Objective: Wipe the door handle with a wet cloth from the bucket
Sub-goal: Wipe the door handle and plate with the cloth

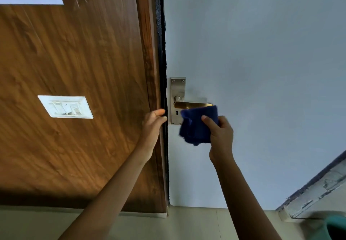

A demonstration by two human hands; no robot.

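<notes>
Two bare forearms rise from the lower edge of the head view. At the lower right corner, a teal bucket (335,228) shows only part of its rim; its contents cannot be seen. Beige floor (196,224) runs beneath the arms to the foot of the door. Right hand (221,136): fingers and thumb closed around a folded dark blue cloth (196,127), which is held against the underside and outer end of the door handle (191,104), a brass-toned lever. Below the lever's pivot, the steel backplate (177,99) carries a keyhole and visible screws. Left hand (153,125): fingers extended and loosely together, resting on the wooden door frame (149,61) beside the dark gap at the door's edge, grasping nothing. Pale grey door (262,61) fills the right half. Wood-grain wall panel (74,61) fills the left half and bears a white switch plate (65,106). Tiled ledge (318,189) at lower right.
</notes>
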